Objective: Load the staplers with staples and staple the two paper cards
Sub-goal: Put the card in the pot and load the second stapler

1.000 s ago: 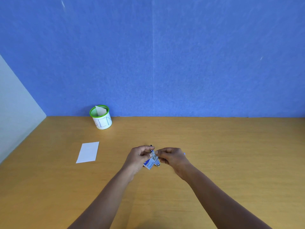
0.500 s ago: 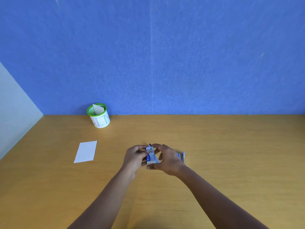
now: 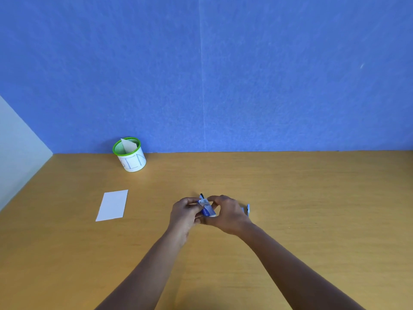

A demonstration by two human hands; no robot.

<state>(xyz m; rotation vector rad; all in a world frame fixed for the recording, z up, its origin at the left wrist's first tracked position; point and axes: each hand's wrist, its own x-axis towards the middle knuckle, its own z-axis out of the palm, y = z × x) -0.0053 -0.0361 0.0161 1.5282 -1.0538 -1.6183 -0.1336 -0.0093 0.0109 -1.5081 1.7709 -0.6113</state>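
The left hand (image 3: 184, 211) and right hand (image 3: 225, 212) pinch a small blue-white packet (image 3: 207, 209), perhaps staples; it should be opened gently and held level. A paper card (image 3: 112, 205) lies at nine o'clock.

A: Blue-and-white item (image 3: 207, 209) between left hand (image 3: 183, 214) and right hand (image 3: 228, 216): fingers cover most; kind unreadable.
B: Noted. Blue object (image 3: 247, 209) behind right hand: one end visible only. Both forearms (image 3: 145, 274) cut by bottom edge.

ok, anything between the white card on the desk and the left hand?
Nothing: the head view shows only bare desk between the white card and the left hand.
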